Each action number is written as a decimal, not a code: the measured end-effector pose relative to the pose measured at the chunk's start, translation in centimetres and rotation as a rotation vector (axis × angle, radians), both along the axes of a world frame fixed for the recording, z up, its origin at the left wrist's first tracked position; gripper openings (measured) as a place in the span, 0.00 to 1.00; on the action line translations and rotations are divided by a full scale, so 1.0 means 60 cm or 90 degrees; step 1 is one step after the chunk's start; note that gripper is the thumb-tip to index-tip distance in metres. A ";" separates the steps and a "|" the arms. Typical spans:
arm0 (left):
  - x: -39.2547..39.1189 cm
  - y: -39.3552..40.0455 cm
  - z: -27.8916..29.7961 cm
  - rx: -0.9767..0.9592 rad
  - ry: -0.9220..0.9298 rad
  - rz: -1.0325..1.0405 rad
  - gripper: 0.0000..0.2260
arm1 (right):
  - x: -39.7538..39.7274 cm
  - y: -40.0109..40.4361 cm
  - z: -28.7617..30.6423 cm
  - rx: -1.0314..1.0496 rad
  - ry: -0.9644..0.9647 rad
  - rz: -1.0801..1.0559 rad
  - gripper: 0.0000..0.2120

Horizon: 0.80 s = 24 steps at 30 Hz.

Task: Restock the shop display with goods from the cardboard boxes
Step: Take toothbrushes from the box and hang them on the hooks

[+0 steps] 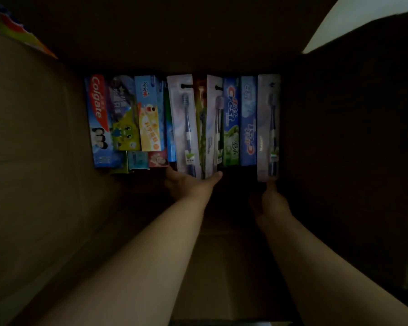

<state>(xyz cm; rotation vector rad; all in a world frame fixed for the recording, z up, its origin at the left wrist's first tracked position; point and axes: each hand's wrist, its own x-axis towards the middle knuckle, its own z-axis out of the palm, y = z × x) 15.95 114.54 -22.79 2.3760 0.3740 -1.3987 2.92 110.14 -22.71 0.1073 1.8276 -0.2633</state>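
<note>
Dim light; pale wall (363,22) shows top right.

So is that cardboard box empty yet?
No. The cardboard box holds a row of toothpaste boxes and toothbrush packs.

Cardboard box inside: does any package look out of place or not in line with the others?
Yes. The rightmost toothbrush pack sticks out nearer to the camera than the Crest boxes beside it; the right hand touches its end. Small boxes lie unevenly under the left cartons. No damage is visible in the dim light.
</note>
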 end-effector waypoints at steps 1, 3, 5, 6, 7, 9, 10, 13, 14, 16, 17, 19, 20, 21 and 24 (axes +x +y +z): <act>-0.005 -0.002 -0.012 -0.010 -0.019 0.010 0.52 | -0.004 -0.003 -0.010 -0.007 -0.001 -0.041 0.24; -0.006 -0.003 -0.029 -0.039 -0.051 0.015 0.46 | -0.005 -0.012 -0.032 -0.023 0.015 -0.093 0.21; 0.003 0.000 -0.038 -0.066 -0.072 0.012 0.40 | -0.003 -0.016 -0.050 -0.062 0.018 -0.143 0.11; 0.010 0.003 -0.040 -0.073 -0.078 0.005 0.37 | -0.003 -0.017 -0.058 -0.081 0.017 -0.159 0.05; 0.017 0.006 -0.039 -0.076 -0.080 -0.003 0.35 | -0.002 -0.016 -0.059 -0.096 0.012 -0.168 0.03; 0.032 0.012 -0.038 -0.085 -0.063 -0.018 0.32 | 0.004 -0.014 -0.052 -0.099 0.002 -0.175 0.03; 0.038 0.015 -0.039 -0.095 -0.037 -0.018 0.31 | 0.008 -0.011 -0.044 -0.105 -0.005 -0.173 0.03; 0.045 0.020 -0.032 -0.148 0.077 0.032 0.25 | 0.020 0.003 -0.023 -0.126 -0.001 -0.052 0.14; 0.045 0.021 -0.030 -0.162 0.101 0.044 0.21 | 0.024 0.007 -0.016 -0.133 0.010 0.009 0.17; 0.046 0.022 -0.029 -0.179 0.124 0.060 0.17 | 0.029 0.010 -0.011 -0.120 0.018 0.119 0.19; 0.046 0.022 -0.028 -0.180 0.126 0.064 0.16 | 0.031 0.010 -0.011 -0.107 0.010 0.159 0.19; 0.051 0.026 -0.034 -0.183 0.116 0.068 0.16 | 0.038 0.008 -0.012 -0.075 -0.030 0.199 0.18; 0.054 0.028 -0.037 -0.183 0.113 0.066 0.16 | 0.043 0.009 -0.016 -0.059 -0.047 0.223 0.16; 0.057 0.031 -0.040 -0.184 0.113 0.064 0.15 | 0.048 0.012 -0.021 -0.047 -0.055 0.261 0.16; 0.064 0.039 -0.047 -0.181 0.138 0.062 0.15 | 0.070 0.021 -0.039 -0.031 -0.077 0.300 0.15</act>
